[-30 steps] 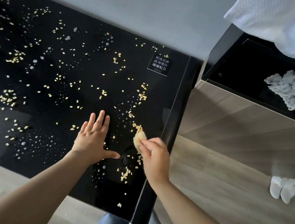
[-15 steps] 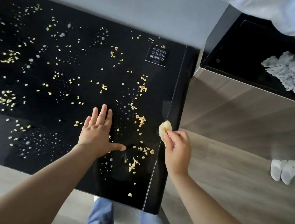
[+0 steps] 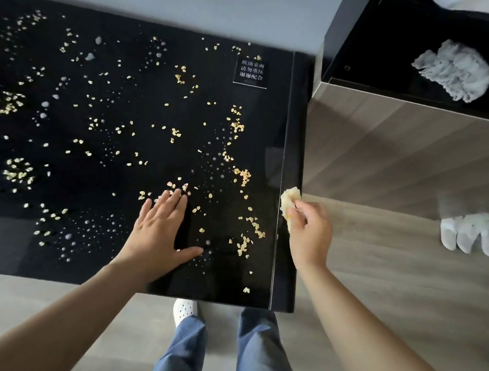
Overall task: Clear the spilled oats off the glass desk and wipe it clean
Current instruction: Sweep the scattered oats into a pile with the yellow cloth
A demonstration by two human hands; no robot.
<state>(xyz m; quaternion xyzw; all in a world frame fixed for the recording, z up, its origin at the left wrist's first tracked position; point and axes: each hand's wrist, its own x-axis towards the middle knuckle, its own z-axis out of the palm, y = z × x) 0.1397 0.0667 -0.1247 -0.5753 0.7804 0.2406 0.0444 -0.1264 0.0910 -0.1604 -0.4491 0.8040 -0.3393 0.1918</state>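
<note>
Oats (image 3: 241, 176) are everywhere on the glass desk (image 3: 268, 130), mixed with little water droplets. The nearest strip runs between my two hands, and lots more lies out past my left fingertips. My left hand (image 3: 156, 236) is flat on the glass, fingers straight, gripping nothing, with a few flakes right at the fingertips. My right hand (image 3: 308, 233) is pinching a small yellowish wad (image 3: 289, 196) (tissue or sponge, honestly can't tell) right at the desk's edge, about level with my left fingers.

What worries me is that edge sitting right beside my right hand. One sloppy swipe that way and the flakes go onto the floor (image 3: 392, 290), so double cleanup. The droplets will probably turn the oats to paste and leave streaks on the black glass. The wad's also tiny for this much mess, while a bigger grey cloth (image 3: 456, 72) sits on the cabinet, well off beyond my right hand.
</note>
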